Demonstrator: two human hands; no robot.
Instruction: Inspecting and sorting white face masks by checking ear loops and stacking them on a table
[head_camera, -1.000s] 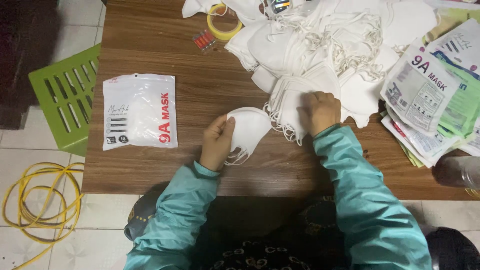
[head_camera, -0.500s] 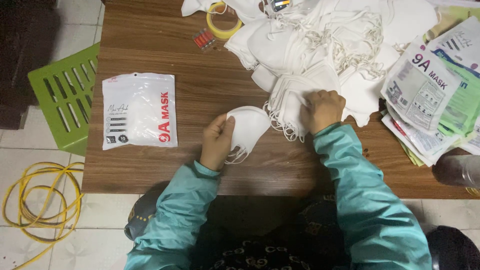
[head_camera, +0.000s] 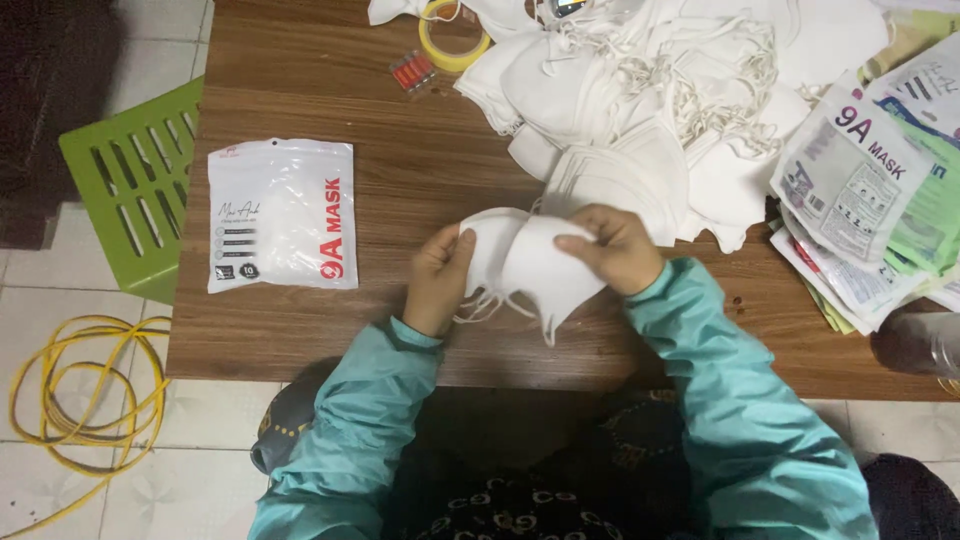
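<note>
Near the table's (head_camera: 300, 330) front edge, my left hand (head_camera: 440, 275) and right hand (head_camera: 615, 248) are both clamped on folded white face masks (head_camera: 530, 260), held together just above the wood, ear loops dangling. Left of them lies a sealed white mask pouch (head_camera: 282, 215). Beyond, a heap of loose white masks (head_camera: 660, 90) covers the far right; printed pouches (head_camera: 860, 190) are stacked at the right edge; a yellow tape roll (head_camera: 453, 40) sits at the far edge.
</note>
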